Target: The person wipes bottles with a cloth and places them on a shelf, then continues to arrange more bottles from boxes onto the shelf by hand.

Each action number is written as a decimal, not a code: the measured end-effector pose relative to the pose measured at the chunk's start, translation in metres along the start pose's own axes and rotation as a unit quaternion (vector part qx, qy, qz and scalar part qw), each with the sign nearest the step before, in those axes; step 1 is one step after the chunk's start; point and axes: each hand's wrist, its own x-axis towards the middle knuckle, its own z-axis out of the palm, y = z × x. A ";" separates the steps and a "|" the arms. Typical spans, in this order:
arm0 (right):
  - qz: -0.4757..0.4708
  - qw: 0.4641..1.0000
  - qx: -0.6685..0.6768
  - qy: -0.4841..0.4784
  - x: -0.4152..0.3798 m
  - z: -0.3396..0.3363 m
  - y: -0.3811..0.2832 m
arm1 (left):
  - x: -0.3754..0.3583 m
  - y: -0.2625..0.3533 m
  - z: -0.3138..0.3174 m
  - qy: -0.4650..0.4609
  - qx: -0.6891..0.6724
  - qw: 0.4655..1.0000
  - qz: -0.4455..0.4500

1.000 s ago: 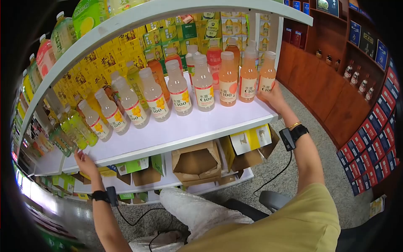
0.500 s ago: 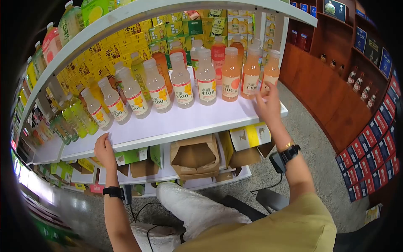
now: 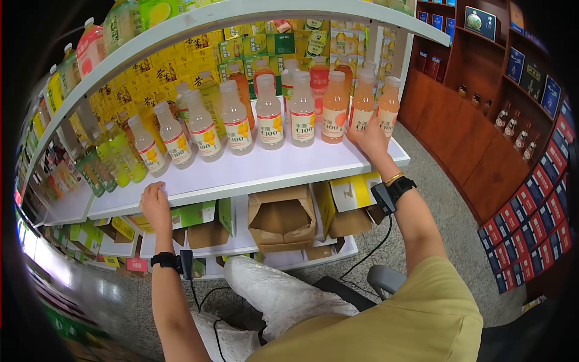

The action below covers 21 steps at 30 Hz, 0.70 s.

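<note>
A front row of labelled bottles stands upright on the white shelf [image 3: 253, 175]. Pale bottles [image 3: 269, 120] fill the left and middle, and pink-orange ones [image 3: 333, 111] stand at the right. My right hand [image 3: 373, 137] is at the lower part of the second orange bottle from the right [image 3: 362, 102], its fingers bent against it; the exact grip is partly hidden. Just right of that hand is the rightmost orange bottle [image 3: 389, 102]. My left hand [image 3: 155, 204] rests at the shelf's front edge with its fingers curled together, below the leftmost pale bottle [image 3: 146, 148].
Green bottles [image 3: 114, 160] stand at the shelf's left end. Yellow boxes [image 3: 160, 72] are stacked behind. An upper shelf edge [image 3: 241, 9] arches overhead. Below sit an opened cardboard box [image 3: 281, 220] and a yellow carton [image 3: 356, 192]. A wooden cabinet [image 3: 446, 127] is at the right.
My right hand has moved left and slightly down, from the rightmost orange bottle to the one beside it. The view has shifted slightly. My left hand stays at the shelf edge.
</note>
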 end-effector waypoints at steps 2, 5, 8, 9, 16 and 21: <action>-0.012 1.000 -0.006 0.012 0.000 0.002 0.004 | -0.001 0.001 0.001 0.002 0.012 1.000 0.000; -0.038 0.998 0.055 -0.015 -0.003 -0.001 0.008 | -0.002 0.002 0.002 0.011 0.012 1.000 0.001; -0.014 0.995 0.078 0.064 -0.036 -0.017 -0.009 | -0.001 0.001 0.001 0.001 0.002 1.000 0.002; -0.020 0.995 0.078 0.063 -0.044 -0.014 -0.010 | -0.001 0.002 0.000 0.004 0.003 1.000 -0.002; -0.165 0.979 0.097 0.071 -0.041 0.016 -0.049 | -0.003 0.009 -0.008 0.001 0.002 1.000 0.016; -0.051 0.997 0.063 0.005 -0.009 0.049 -0.050 | -0.006 0.003 -0.005 0.000 -0.001 1.000 0.014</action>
